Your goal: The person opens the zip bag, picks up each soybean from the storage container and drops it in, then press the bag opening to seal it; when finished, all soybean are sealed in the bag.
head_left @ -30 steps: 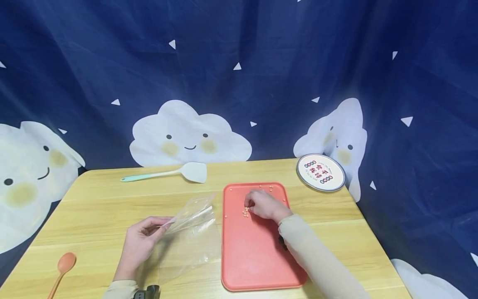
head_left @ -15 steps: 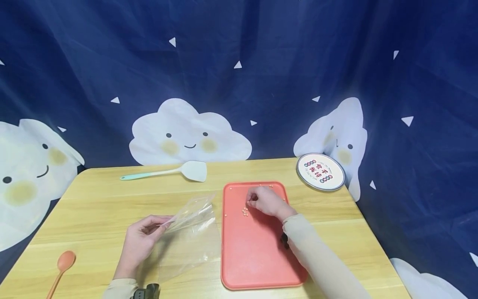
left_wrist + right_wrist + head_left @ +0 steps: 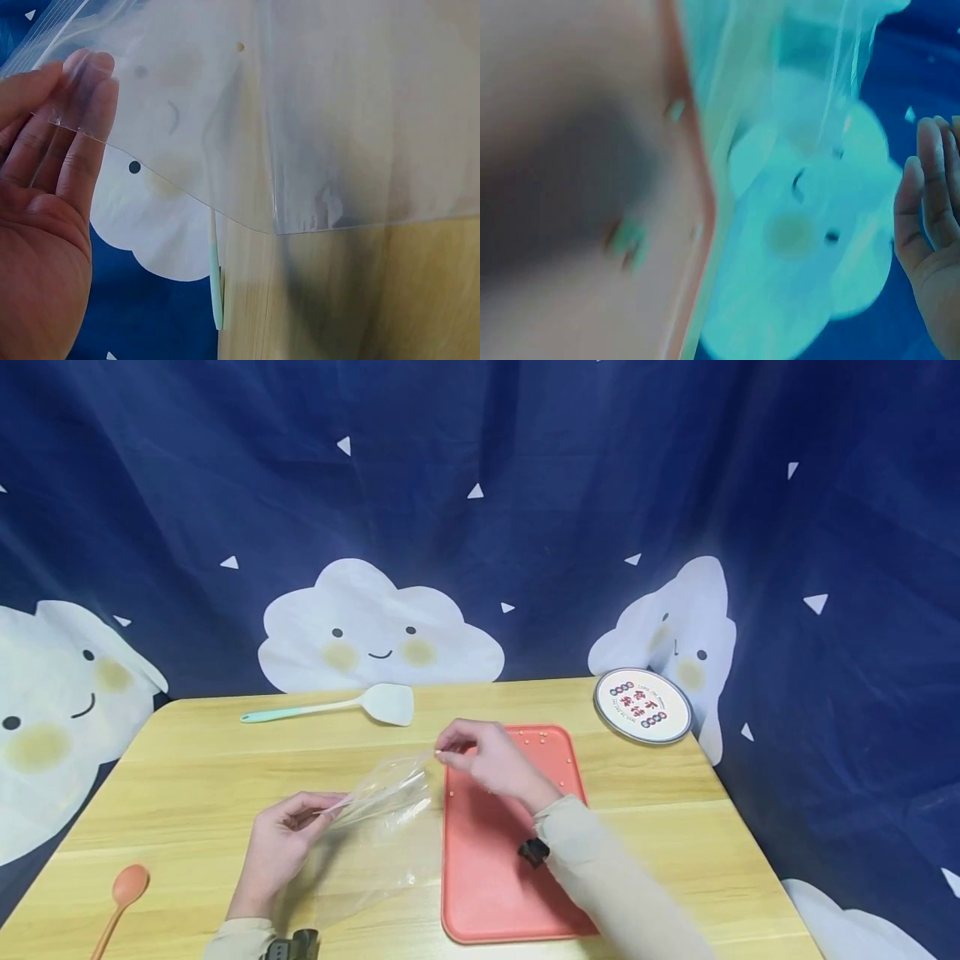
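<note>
My left hand [image 3: 281,847] pinches the top edge of a clear zip bag [image 3: 382,802] left of the red tray [image 3: 517,885]. In the left wrist view, thumb and fingers hold the bag's [image 3: 330,112] edge near its zip strip. My right hand [image 3: 491,764] is over the tray's upper left edge, beside the bag's mouth. Thumb and index fingertip pinch a small pale bean-like piece [image 3: 438,752]. Several similar pieces [image 3: 542,739] lie on the tray; my right hand hides part of it. The right wrist view is blurred.
A white spatula [image 3: 386,704] with a mint handle lies at the table's back edge. The round printed plate [image 3: 643,706] is at the back right, an orange spoon [image 3: 129,887] at the front left. A dark blue curtain [image 3: 480,527] hangs behind the table [image 3: 645,843].
From over the pieces on the tray, my right hand has moved left to the bag's mouth, with one small bean-like piece between its fingertips. My left hand and the bag have stayed in place.
</note>
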The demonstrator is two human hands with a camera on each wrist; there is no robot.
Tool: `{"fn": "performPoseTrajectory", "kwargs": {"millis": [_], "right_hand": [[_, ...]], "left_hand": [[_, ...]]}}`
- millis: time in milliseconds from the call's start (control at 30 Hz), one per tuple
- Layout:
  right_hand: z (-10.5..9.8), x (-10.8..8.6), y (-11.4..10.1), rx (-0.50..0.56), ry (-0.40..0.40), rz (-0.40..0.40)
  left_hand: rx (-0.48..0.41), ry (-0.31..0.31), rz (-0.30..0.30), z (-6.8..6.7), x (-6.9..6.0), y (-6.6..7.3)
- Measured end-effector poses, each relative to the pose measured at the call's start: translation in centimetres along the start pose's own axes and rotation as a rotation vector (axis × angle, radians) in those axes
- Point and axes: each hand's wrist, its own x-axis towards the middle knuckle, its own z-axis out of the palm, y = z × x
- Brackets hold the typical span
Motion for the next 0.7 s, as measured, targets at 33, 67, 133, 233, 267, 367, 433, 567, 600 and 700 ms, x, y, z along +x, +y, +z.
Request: {"fn": "performPoseTrajectory", "kwargs": {"millis": [33, 67, 133, 233, 267, 367, 433, 567, 600, 700], "right_hand": [[0.5, 0.2, -0.3, 0.008, -0.001, -0.017], [1.0, 0.5, -0.7, 0.013, -0.008, -0.030], [1.9, 1.0, -1.1, 0.010, -0.023, -0.061], [3.3, 1.7, -1.5, -0.011, -0.053, -0.100], [3.7, 1.9, -1.5, -0.019, -0.064, -0.112], [4.9, 2.6, -1.5, -0.060, -0.091, -0.126], [5.5, 2.9, -1.6, -0.086, -0.107, -0.118], [6.4, 3.3, -1.6, -0.150, -0.161, -0.105], [6.6, 3.4, -1.6, -0.171, -0.174, -0.105], [6.9, 3.4, -1.5, -0.213, -0.199, -0.106]], "left_hand": [[-0.006, -0.003, -0.005, 0.0, 0.0, 0.0], [-0.010, -0.004, -0.011, 0.0, 0.0, 0.0], [-0.013, -0.009, -0.015, -0.1, -0.1, -0.1], [-0.012, -0.018, -0.014, -0.2, -0.1, -0.2], [-0.013, -0.023, -0.013, -0.2, -0.1, -0.2], [-0.020, -0.033, -0.010, -0.3, -0.1, -0.3], [-0.025, -0.038, -0.008, -0.4, -0.1, -0.3], [-0.034, -0.039, -0.011, -0.4, -0.1, -0.3], [-0.034, -0.039, -0.010, -0.4, -0.1, -0.2], [-0.032, -0.035, -0.011, -0.3, -0.1, -0.2]]}}
